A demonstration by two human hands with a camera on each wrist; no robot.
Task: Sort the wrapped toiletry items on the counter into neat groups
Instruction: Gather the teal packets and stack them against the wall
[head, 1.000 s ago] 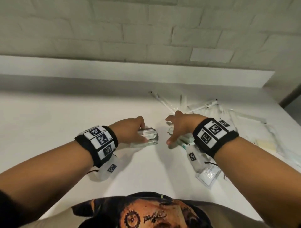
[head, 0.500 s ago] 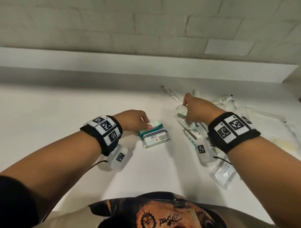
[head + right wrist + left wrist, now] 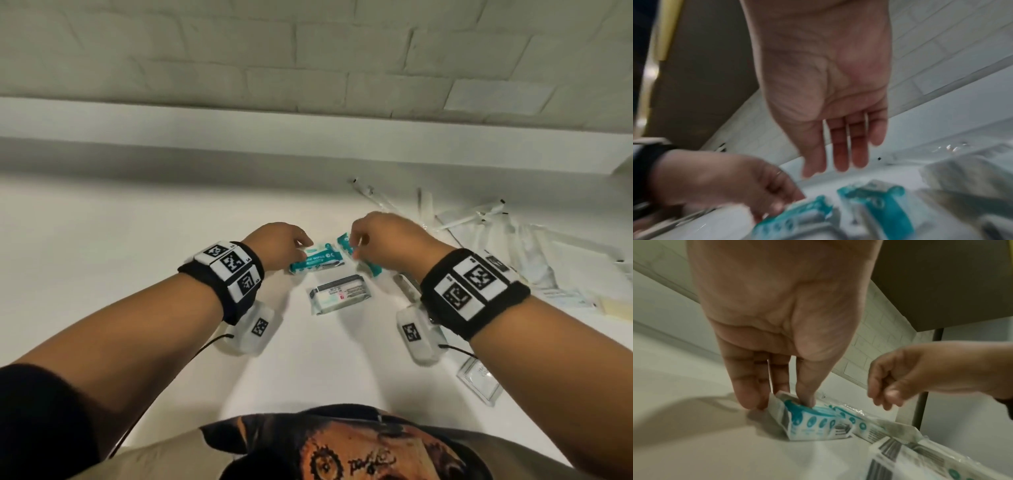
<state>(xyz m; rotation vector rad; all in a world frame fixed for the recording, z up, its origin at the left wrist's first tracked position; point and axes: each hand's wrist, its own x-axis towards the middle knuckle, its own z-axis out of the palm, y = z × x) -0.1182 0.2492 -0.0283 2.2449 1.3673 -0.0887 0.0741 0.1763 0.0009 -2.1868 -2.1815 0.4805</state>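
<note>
Three wipe packs sit grouped at frame centre on the counter: the teal pack, a second teal pack and a white pack just below. My left hand pinches the teal pack's end with fingertips. My right hand hovers over the second pack, fingers loosely extended, holding nothing as far as I can tell. I judge the sort barely started: the loose wrapped sticks at upper right remain scattered.
</note>
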